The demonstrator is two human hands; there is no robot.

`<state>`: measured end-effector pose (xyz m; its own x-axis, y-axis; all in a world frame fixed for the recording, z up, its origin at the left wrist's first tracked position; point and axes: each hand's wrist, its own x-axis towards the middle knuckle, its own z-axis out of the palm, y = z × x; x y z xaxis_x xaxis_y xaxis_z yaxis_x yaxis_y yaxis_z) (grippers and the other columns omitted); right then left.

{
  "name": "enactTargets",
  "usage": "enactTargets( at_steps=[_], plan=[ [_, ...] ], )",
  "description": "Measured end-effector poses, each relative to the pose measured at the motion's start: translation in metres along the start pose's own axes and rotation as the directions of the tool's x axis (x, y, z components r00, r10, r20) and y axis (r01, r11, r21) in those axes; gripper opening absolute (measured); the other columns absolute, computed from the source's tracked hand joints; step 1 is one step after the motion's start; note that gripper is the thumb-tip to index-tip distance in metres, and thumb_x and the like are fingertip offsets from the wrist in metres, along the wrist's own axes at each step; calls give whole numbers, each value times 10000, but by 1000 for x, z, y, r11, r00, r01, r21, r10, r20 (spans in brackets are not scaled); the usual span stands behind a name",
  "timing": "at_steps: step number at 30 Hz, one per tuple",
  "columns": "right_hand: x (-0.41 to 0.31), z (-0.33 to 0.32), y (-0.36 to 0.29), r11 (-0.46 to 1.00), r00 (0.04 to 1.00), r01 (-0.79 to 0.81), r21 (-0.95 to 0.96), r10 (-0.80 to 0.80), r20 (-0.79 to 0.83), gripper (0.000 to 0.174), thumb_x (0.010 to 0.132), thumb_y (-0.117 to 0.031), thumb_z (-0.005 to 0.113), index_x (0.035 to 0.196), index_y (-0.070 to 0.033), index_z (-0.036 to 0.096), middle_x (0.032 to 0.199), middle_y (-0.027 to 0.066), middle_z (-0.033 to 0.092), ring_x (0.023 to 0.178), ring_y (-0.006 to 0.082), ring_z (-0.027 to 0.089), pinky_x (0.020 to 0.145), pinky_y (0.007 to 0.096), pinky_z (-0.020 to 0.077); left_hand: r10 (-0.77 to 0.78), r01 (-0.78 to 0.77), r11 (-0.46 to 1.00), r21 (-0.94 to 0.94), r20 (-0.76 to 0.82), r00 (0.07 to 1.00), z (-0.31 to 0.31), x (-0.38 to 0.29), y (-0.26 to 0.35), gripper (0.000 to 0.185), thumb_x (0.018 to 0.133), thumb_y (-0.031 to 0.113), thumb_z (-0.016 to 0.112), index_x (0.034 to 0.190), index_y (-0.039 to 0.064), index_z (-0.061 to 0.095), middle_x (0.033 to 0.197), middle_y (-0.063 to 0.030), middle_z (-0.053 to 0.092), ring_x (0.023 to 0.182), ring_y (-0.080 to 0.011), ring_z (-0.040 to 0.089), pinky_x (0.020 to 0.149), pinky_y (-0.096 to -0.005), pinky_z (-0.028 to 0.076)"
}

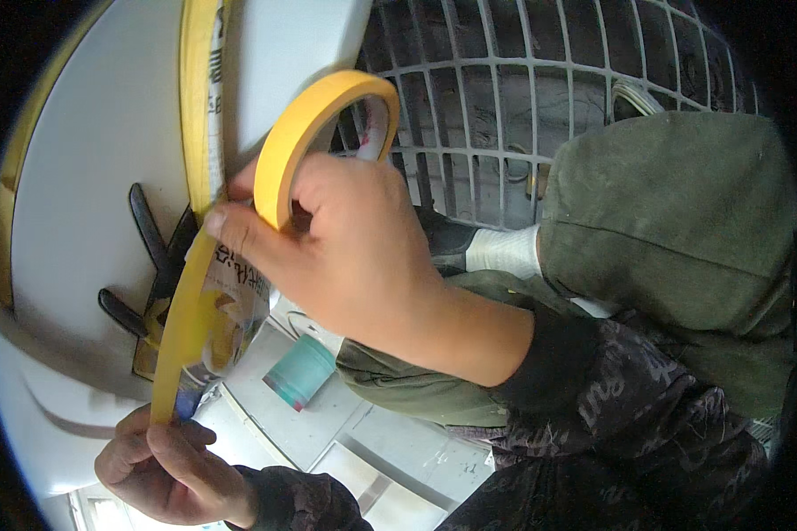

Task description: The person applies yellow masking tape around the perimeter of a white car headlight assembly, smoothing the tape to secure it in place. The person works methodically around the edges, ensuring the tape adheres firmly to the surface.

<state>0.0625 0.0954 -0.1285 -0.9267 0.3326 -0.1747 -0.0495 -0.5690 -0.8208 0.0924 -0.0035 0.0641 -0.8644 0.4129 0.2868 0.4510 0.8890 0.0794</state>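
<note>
My right hand (372, 226) grips a roll of yellow masking tape (275, 166), which hangs around its fingers. Its thumb presses at the edge of a white curved panel (86, 126). From there a length of yellow tape (176, 338) runs down to my left hand (173, 468), whose thumb and fingers pinch its lower end. Above my right thumb, a band of yellow tape (199, 99) lies along the panel, with a printed strip (217, 60) beside it. A thin sheet bearing writing (239, 279) hangs behind the stretched tape.
Black prongs (149, 226) stick out on the panel near the tape. Below is a grated floor (465, 119). My bent leg in green trousers (664, 206) is at the right, with a white sock (505, 252) and dark shoe (445, 239). A turquoise container (302, 372) is lower down.
</note>
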Motion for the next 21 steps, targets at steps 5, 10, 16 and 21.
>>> enactTargets(
  at_steps=[5,10,16,21],
  plan=[
    [5,1,12,931,911,342,-129,-362,-199,226,879,-244,821,921,-49,714,763,105,675,665,291,661,675,436,470,-5,3,1000,-21,-69,998,4,2,2,176,1078,158,620,1017,32,511,822,-123,633,513,-78,463,478,-195,354],
    [14,-11,10,797,831,554,-238,-547,101,178,860,-240,815,925,-87,750,805,86,715,725,285,704,753,433,532,85,-86,996,22,26,996,3,3,13,171,1071,145,627,1021,30,510,904,-184,690,523,-80,478,490,-188,377],
    [24,-19,-1,807,862,504,-309,-446,240,196,872,-264,792,836,-73,763,723,106,718,685,311,738,692,427,594,102,-106,993,50,72,992,1,4,21,189,1079,150,603,1010,7,501,964,-239,709,536,-87,497,508,-189,404],
    [27,-19,-7,852,881,456,-256,-392,264,212,884,-264,780,830,-59,779,684,132,714,663,321,748,637,423,608,69,-73,996,53,77,995,2,5,26,193,1085,151,592,1011,2,494,989,-254,710,544,-86,519,508,-186,425]
  ],
)
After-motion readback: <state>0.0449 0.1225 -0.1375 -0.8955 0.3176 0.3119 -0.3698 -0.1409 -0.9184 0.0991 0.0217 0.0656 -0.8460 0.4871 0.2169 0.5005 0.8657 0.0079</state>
